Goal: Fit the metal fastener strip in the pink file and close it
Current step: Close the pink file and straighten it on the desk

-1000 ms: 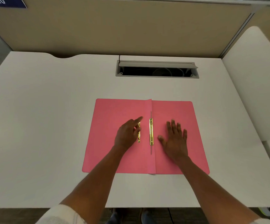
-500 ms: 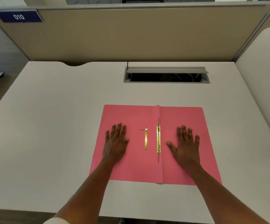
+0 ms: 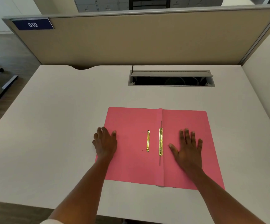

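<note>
The pink file (image 3: 131, 151) lies open and flat on the white desk (image 3: 58, 126), its spine fold running up the middle, and it has not shifted on the desk since half a second ago. What has changed is the left hand (image 3: 104, 143): earlier it lay flat on the left cover with fingers spread, well inside the edge; now it has slid out to the file's left edge, its fingers curled over that edge and the thumb (image 3: 114, 133) resting on top of the pink cover, though whether the fingers have got under the cover is hidden. The right hand (image 3: 187, 149) is where it was, palm down and fingers spread, pressing flat on the right cover and gripping nothing. Between the hands the two gold metal pieces lie as before: the shorter fastener strip (image 3: 148, 141) rests loose on the left cover with its two thin prongs pointing left, just beside but apart from the longer gold bar (image 3: 160, 141) that sits along the spine fold. Beyond the file, the grey cable hatch (image 3: 171, 73) in the desk stands open, and a blue label (image 3: 32, 24) reading 010 sits on the beige partition (image 3: 147, 39) behind it.
</note>
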Action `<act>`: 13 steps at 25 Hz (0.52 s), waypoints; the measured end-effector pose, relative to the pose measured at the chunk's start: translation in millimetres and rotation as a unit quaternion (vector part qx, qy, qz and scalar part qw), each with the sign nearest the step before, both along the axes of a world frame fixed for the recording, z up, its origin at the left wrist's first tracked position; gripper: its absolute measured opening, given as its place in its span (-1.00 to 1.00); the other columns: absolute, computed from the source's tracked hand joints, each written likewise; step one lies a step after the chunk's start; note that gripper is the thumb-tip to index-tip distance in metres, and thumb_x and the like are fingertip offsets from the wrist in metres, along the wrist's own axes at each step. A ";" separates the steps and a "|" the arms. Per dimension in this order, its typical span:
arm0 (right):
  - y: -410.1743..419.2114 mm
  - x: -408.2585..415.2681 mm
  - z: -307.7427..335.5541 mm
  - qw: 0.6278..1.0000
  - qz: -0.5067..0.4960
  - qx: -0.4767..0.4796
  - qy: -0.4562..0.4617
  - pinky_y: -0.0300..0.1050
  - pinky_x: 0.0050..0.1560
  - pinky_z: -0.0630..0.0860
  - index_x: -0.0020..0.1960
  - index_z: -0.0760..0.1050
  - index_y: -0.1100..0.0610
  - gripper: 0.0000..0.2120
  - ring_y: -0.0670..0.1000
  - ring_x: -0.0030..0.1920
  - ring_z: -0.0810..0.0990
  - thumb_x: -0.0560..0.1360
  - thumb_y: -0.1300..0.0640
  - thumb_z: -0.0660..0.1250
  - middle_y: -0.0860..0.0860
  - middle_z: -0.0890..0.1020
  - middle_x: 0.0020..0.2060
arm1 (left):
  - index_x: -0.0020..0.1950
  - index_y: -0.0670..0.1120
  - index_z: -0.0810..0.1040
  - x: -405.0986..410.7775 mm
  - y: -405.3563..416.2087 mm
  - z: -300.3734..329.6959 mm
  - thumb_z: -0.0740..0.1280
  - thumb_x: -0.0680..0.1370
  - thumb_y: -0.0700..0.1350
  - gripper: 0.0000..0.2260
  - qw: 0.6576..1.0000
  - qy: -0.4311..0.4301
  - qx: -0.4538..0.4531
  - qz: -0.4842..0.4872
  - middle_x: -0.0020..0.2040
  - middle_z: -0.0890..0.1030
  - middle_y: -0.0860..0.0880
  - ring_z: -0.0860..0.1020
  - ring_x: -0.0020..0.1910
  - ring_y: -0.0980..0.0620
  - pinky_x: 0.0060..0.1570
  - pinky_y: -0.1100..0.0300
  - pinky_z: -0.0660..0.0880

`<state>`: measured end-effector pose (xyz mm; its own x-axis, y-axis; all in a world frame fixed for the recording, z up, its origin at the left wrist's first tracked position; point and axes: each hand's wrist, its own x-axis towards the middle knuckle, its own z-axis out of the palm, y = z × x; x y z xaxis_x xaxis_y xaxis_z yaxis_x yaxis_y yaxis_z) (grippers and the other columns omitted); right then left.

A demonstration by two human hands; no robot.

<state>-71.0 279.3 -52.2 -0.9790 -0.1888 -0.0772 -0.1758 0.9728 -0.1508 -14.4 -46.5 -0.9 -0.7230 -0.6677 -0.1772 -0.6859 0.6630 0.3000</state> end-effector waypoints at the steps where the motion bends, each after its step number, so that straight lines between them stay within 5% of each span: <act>1: -0.4 -0.5 0.6 1.000 -0.001 -0.001 -0.003 0.31 0.53 -0.10 0.59 -0.18 0.03 -0.21 0.15 0.59 -0.12 0.53 -0.42 -0.18 0.06 -0.05 0.60 | 0.41 -0.24 0.36 -4.8 -0.4 2.9 0.14 0.64 0.13 -0.48 1.000 0.007 0.007 0.014 0.42 0.40 -0.23 0.37 0.36 -0.28 0.30 -0.19 0.33; 13: 0.3 0.0 -0.2 1.000 -0.001 -0.008 -0.015 0.30 0.54 -0.15 0.58 -0.24 0.01 -0.20 0.14 0.58 -0.19 0.51 -0.43 -0.22 0.05 -0.12 0.60 | 0.26 -0.22 0.52 -35.8 -15.6 6.6 0.16 0.63 0.15 -0.52 0.987 0.013 0.066 0.144 0.25 0.50 -0.26 0.50 0.20 -0.32 0.26 -0.17 0.33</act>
